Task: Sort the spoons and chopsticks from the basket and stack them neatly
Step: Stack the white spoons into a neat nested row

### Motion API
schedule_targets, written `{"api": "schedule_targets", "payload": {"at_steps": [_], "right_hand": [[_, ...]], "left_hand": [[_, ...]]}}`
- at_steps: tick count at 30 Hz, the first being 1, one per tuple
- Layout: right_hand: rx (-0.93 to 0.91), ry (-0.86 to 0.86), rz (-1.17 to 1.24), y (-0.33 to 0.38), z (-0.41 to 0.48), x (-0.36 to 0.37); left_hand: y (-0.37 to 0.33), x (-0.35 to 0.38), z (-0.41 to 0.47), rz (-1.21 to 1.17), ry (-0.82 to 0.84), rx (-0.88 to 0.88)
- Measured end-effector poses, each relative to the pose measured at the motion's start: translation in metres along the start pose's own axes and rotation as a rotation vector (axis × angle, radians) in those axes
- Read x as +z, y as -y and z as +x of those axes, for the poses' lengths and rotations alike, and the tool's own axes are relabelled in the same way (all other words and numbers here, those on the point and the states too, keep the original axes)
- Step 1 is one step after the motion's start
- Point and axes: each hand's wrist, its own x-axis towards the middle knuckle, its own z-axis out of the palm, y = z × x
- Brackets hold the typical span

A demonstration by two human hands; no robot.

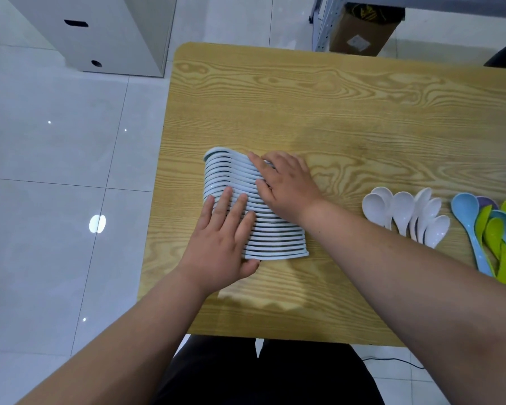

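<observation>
A long row of several nested pale-blue spoons [275, 239] lies on its side near the left edge of the wooden table [333, 112]. My left hand [227, 241] lies flat on the row's near left part, fingers straight, thumb at its front end. My right hand [287, 182] presses flat on the far right part of the row, fingers spread over the handles. A group of several white spoons [406, 213] lies to the right. Coloured spoons [491, 235] in blue, green and purple lie at the right edge. No basket or chopsticks are in view.
A white cabinet [105, 33] stands on the tiled floor at the back left. A cardboard box [360, 33] sits under a metal rack behind the table. The table's left edge runs close beside the spoon row.
</observation>
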Motion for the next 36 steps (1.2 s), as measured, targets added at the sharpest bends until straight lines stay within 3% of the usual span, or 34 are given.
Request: {"api": "schedule_targets", "payload": {"at_steps": [7, 21, 27, 32, 36], "right_hand": [[0.018, 0.022, 0.015, 0.005, 0.0, -0.005], [0.123, 0.249, 0.027, -0.013, 0.003, -0.033], [0.145, 0.299, 0.02, -0.015, 0.004, -0.04], [0.137, 0.123, 0.158, 0.002, -0.019, -0.05], [0.169, 0.03, 0.39, 0.035, -0.078, -0.076]], "left_hand": [[0.003, 0.0, 0.001, -0.001, 0.013, 0.013], [0.007, -0.007, -0.001, 0.011, 0.085, 0.072], [0.007, -0.011, -0.001, -0.016, 0.008, 0.085], [0.014, -0.025, 0.005, -0.283, -0.162, 0.087], [0.012, -0.051, -0.003, -0.611, -0.173, -0.085]]}}
